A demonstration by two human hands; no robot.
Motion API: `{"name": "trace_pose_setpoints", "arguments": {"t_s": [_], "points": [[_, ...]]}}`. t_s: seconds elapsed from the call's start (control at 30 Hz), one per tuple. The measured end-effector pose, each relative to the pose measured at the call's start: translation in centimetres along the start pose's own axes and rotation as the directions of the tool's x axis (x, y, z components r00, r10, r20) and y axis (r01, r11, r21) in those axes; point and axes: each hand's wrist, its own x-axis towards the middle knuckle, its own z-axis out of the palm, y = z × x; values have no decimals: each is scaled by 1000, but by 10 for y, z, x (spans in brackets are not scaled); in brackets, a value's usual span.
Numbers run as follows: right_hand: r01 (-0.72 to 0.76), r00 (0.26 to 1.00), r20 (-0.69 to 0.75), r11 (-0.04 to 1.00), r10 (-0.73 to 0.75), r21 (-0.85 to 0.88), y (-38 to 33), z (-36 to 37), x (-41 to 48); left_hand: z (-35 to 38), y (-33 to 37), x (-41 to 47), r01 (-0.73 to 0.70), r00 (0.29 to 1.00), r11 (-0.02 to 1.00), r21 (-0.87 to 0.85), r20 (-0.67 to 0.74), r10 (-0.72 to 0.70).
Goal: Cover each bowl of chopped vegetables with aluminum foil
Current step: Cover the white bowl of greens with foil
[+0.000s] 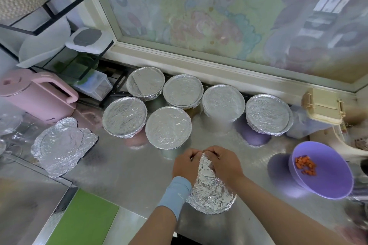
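A crumpled sheet of aluminum foil stands on the steel counter near the front, folded up into a cone-like shape. My left hand and my right hand pinch its upper edge from either side, fingers curled. Whether a bowl sits under this foil is hidden. Several foil-covered bowls stand in two rows behind my hands. An uncovered purple bowl with chopped carrot pieces tilts at the right. A loose foil piece shaped like a used lid lies at the left.
A pink kettle and a black wire rack with containers stand at the back left. A cream lidded box sits at the back right by the window ledge. A green cutting board lies at the front left.
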Motion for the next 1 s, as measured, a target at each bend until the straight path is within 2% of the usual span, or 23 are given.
{"name": "trace_pose_setpoints", "arguments": {"t_s": [0.13,0.2,0.33,0.5,0.57,0.63,0.77,0.87,1.0], "points": [[-19,998,69,992,11,124,-4,-4,2,-6,1,8,-38,995,995,87,100,29],[-65,996,69,979,52,196,-6,-6,0,-6,0,11,-54,989,997,56,139,46],[-107,994,42,959,99,264,-7,-5,0,-2,-4,9,-51,992,998,26,118,48],[-46,998,60,984,36,171,-8,-9,0,0,-3,3,-43,998,997,61,50,40],[-17,1000,9,992,16,126,-4,-12,-1,1,0,-3,-41,999,998,56,0,41],[14,999,-51,1000,-13,10,1,-14,-3,1,1,-6,-43,998,997,67,-38,45],[-38,998,-50,998,41,44,6,-11,-5,0,3,-3,-110,994,989,94,8,109],[0,998,-64,1000,0,5,8,-8,-4,3,6,-3,-124,991,991,45,53,122],[20,998,-56,998,-23,-59,9,-8,-4,7,4,0,-106,994,994,37,30,105]]}}
